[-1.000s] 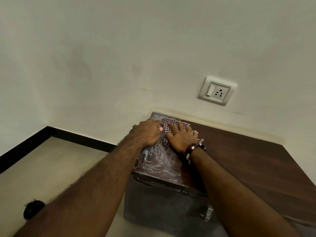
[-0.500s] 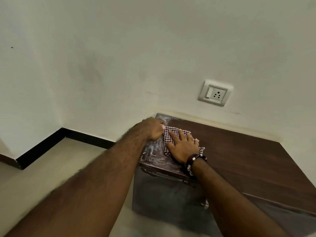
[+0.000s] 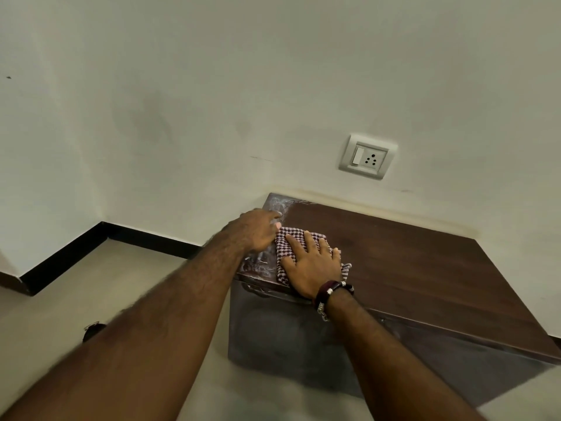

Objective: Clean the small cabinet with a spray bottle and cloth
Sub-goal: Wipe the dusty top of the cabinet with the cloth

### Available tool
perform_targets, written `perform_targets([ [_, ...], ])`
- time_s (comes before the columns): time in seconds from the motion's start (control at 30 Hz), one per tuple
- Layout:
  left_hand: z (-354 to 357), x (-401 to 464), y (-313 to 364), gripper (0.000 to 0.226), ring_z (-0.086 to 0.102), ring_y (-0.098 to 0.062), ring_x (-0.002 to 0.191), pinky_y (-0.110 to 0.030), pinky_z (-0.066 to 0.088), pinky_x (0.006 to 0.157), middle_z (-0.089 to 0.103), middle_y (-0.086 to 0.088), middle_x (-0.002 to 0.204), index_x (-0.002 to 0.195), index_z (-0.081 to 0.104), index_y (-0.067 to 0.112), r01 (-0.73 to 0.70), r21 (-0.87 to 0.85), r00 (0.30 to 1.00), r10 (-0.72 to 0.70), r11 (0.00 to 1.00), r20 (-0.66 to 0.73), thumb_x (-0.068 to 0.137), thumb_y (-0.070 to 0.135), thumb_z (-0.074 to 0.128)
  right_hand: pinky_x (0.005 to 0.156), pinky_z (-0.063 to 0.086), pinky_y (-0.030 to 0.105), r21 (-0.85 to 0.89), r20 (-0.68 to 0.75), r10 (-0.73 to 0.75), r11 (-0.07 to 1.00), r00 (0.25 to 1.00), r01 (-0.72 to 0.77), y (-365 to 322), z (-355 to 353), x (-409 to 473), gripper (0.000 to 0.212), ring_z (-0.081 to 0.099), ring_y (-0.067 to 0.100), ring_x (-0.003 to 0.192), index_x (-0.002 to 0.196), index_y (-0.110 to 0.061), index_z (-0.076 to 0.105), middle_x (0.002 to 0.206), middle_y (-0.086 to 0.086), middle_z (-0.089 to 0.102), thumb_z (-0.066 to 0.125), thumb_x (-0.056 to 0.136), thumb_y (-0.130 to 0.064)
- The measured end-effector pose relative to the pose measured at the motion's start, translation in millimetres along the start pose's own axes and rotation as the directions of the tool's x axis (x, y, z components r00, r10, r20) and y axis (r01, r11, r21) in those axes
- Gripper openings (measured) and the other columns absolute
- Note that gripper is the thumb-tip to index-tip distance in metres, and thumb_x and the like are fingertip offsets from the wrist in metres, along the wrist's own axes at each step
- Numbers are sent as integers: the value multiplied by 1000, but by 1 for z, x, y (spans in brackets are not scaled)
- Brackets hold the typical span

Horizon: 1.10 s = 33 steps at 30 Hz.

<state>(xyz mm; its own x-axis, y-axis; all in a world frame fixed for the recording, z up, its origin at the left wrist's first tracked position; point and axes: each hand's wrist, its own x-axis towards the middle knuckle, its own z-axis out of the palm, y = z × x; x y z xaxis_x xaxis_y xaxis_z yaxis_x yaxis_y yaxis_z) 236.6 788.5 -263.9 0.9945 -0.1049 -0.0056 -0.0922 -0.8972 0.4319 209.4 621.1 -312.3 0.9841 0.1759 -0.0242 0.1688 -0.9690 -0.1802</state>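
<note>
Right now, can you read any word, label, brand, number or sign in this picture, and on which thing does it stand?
None can be read: the wall socket, the checked cloth, the cabinet and the bracelet show no lettering.

Checked cloth (image 3: 285, 247) flat on streaky left end of dark wooden cabinet (image 3: 409, 262) top.

One dark wooden cabinet (image 3: 409, 268) stands against the far wall. One checked cloth (image 3: 287, 238) lies on its left end. Two hands: one left hand (image 3: 255, 229), one right hand (image 3: 312, 262). One wall socket (image 3: 368, 156), far right. One bracelet (image 3: 331, 288). One dark object (image 3: 92, 329) on the floor, near left.
</note>
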Motion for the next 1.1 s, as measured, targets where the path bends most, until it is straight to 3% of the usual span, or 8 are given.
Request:
perform_targets([
  [0.2, -3, -5, -6, 46, 43, -31, 143, -48, 38, 116, 41, -12, 160, 154, 41, 29, 9, -40, 1000, -9, 999, 0, 109, 38, 38, 125, 2, 60, -15, 7, -90, 996, 996, 90, 3, 4, -14, 61, 6, 30, 158, 160, -46, 14, 172, -1, 7, 25, 102, -62],
  [0.47, -6, -5, -5, 47, 46, -32, 141, -45, 39, 113, 43, -13, 159, 153, 42, 26, -13, -40, 1000, 14, 999, 9, 109, 39, 39, 125, 2, 61, -19, -11, -75, 997, 997, 75, -4, 6, -20, 61, 7, 32, 158, 160, -44, 15, 172, 0, 8, 24, 102, -61],
  [0.63, -13, -7, -7, 46, 46, -32, 140, -44, 40, 111, 44, -13, 158, 153, 44, 25, -44, -57, 999, 44, 997, 2, 109, 38, 39, 123, 1, 64, -7, 8, 12, 1000, 1000, -12, -21, 5, -11, 62, 5, 35, 157, 160, -44, 12, 172, 1, 5, 23, 101, -61],
  [0.77, -15, -11, -13, 45, 45, -31, 142, -42, 38, 113, 43, -12, 159, 153, 44, 21, -46, -55, 999, 45, 997, -10, 110, 35, 38, 124, 0, 64, -8, 12, -47, 999, 999, 48, -29, 11, -17, 62, 5, 35, 157, 160, -43, 13, 172, 2, 6, 24, 101, -62],
  [0.9, -16, -10, -20, 46, 47, -31, 139, -40, 39, 111, 47, -13, 156, 152, 45, 18, -22, -34, 1000, 22, 999, 1, 110, 34, 38, 123, 0, 65, 5, 14, -5, 1000, 1000, 5, -41, 10, -8, 64, 5, 37, 157, 160, -43, 13, 172, 3, 5, 23, 100, -63],
  [1.1, -13, -5, -26, 45, 47, -30, 139, -43, 40, 114, 48, -11, 156, 152, 46, 21, 7, -12, 999, -7, 1000, -44, 110, 36, 38, 122, -1, 66, -12, -23, -85, 996, 996, 85, -60, 20, -9, 64, 6, 37, 157, 158, -45, 16, 172, 3, 9, 23, 98, -64],
])
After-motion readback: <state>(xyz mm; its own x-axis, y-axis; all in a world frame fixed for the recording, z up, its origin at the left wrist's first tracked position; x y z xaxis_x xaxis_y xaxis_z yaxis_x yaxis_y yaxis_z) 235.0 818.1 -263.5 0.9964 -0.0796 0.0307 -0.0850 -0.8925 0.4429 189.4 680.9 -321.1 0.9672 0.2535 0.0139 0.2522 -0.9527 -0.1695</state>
